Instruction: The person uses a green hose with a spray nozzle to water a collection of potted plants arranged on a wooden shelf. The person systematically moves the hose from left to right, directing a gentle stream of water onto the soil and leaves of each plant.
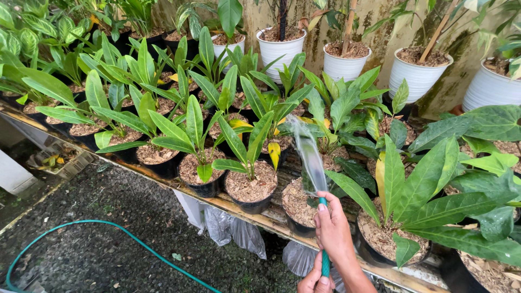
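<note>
We count two hands on one green hose (81, 227): the right hand (332, 230) above, the left hand (316, 281) below. Along the back wall we see five white pots (280, 49). Along the front edge of the counter (255, 217) we make out about six black pots (251, 204) of wood chips. Farther back the leaves hide the pots, so we cannot count those.

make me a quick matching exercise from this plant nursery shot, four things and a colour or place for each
Things:
1. hose
2. round pots at the back wall
3. pots on the bench
4. right hand

Matches:
a. black
b. teal green
c. thumb over the hose end
d. white

Pairs: 1-b, 2-d, 3-a, 4-c
</note>
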